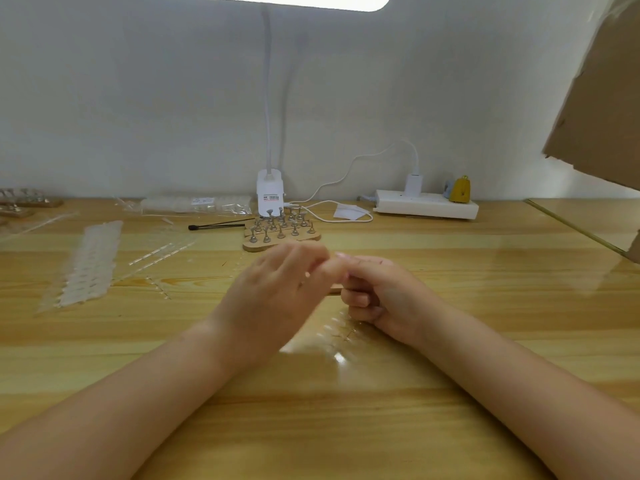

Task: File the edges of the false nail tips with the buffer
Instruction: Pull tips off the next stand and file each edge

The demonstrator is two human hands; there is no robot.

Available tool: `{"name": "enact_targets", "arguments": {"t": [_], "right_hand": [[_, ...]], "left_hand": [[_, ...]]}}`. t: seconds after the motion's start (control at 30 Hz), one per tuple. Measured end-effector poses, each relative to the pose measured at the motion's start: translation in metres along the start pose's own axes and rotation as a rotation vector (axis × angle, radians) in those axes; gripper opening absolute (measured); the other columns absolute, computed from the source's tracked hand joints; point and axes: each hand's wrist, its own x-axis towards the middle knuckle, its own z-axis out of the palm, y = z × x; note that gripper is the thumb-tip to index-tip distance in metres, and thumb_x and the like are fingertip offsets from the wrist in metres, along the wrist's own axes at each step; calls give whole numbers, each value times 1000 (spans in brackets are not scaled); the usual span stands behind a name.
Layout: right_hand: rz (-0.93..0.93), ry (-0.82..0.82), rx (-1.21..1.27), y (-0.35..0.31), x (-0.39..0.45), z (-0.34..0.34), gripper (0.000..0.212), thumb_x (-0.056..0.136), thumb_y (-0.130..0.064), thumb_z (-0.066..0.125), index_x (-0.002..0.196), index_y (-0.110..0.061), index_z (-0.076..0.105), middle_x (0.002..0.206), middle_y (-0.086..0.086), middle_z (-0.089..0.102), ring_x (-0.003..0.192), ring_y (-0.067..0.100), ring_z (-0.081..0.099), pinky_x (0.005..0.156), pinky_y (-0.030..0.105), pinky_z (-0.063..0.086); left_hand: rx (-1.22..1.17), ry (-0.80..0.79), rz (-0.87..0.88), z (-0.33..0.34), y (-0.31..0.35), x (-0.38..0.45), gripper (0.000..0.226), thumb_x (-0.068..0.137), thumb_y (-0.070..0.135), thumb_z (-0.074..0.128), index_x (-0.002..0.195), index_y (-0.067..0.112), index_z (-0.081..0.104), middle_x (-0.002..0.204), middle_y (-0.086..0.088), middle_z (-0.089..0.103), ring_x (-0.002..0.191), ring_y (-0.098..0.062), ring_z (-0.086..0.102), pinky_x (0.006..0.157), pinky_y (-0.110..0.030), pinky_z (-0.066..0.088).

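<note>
Head view, read from nine o'clock across: we see translucent strips of false nail tips [90, 263] lying on the pale wooden table [485, 306], apparently not yet worked. At twelve o'clock a wooden stand with small metal nail holders [281, 229] sits before the white clamp lamp base [270, 197], its holders seemingly without nails. At the centre our left hand [277, 299], blurred, has its fingers drawn toward our right hand [381, 296], and where they meet they seem to pinch something small and pale; we cannot tell whether it is a nail tip or the buffer. Our right hand's fingers are curled, with a tan strip, possibly the buffer, showing just beneath them. A clear sprue of tips [341, 332] lies below the hands. At two o'clock rests a white power strip [427, 206]. We judge filing barely begun.
</note>
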Motion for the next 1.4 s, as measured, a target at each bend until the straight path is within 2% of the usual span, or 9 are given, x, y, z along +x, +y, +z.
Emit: {"name": "enact_targets", "arguments": {"t": [0.1, 0.23, 0.4, 0.53, 0.73, 0.87, 1.07, 1.27, 1.4], "right_hand": [[5, 20, 30, 2, 1, -1, 24, 96, -24, 52, 75, -13, 52, 57, -5, 28, 45, 5, 30, 37, 15, 17], [-38, -54, -32, 2, -1, 0, 27, 93, -17, 53, 67, -15, 49, 54, -5, 37, 43, 4, 31, 38, 17, 13], [-16, -52, 19, 2, 0, -4, 27, 92, -27, 53, 68, -16, 55, 59, -5, 31, 47, 6, 32, 39, 16, 16], [-52, -102, -23, 3, 1, -2, 20, 84, -29, 56, 78, -10, 52, 53, -6, 41, 43, 3, 32, 38, 17, 15], [-8, -42, 24, 2, 1, -2, 28, 92, -28, 54, 68, -15, 55, 54, -7, 31, 46, 6, 32, 37, 15, 16], [-1, -16, 21, 1, 1, -1, 31, 95, -27, 53, 66, -18, 59, 55, -6, 30, 47, 6, 31, 38, 15, 17], [0, -18, 15, 2, 3, -2, 30, 93, -28, 55, 64, -18, 59, 55, -5, 29, 46, 6, 32, 39, 16, 16], [-33, -82, -3, 4, 4, -3, 29, 86, -35, 57, 67, -14, 52, 55, -4, 40, 44, 4, 32, 40, 20, 13], [7, -35, 56, 4, 4, -5, 25, 84, -34, 58, 68, -16, 53, 56, -4, 28, 44, 5, 33, 39, 17, 14]], "left_hand": [[-9, 32, -78, -3, -9, -1, 32, 85, 3, 68, 113, 10, 54, 104, -12, 56, 82, -28, 60, 74, -42, 54], [-78, 20, 95, 1, 6, 0, 34, 88, 6, 65, 116, 15, 50, 111, -4, 45, 93, -20, 53, 85, -30, 46], [-36, 49, -92, -3, -8, -2, 36, 86, 5, 66, 115, 15, 47, 106, -6, 48, 83, -26, 58, 74, -39, 52], [-93, 38, 107, 1, 5, -1, 39, 84, 3, 69, 116, 15, 50, 111, -3, 45, 91, -20, 53, 84, -31, 47], [-30, -6, -208, 1, -10, -6, 30, 85, 5, 61, 112, 15, 52, 103, -10, 56, 85, -29, 55, 72, -41, 51], [-103, 25, -183, 4, -1, -1, 26, 88, 8, 55, 113, 14, 48, 101, -9, 56, 83, -26, 58, 75, -35, 50], [-164, 52, -226, 0, 1, 2, 23, 90, 11, 51, 113, 12, 47, 99, -14, 60, 81, -29, 61, 70, -43, 54], [-158, 38, 69, 4, 2, 0, 23, 95, 8, 57, 115, 13, 47, 112, -4, 46, 91, -19, 54, 86, -27, 46], [-64, 0, -104, 5, -9, -4, 38, 83, -1, 69, 112, 12, 48, 101, -12, 58, 82, -26, 57, 75, -39, 52]]}}
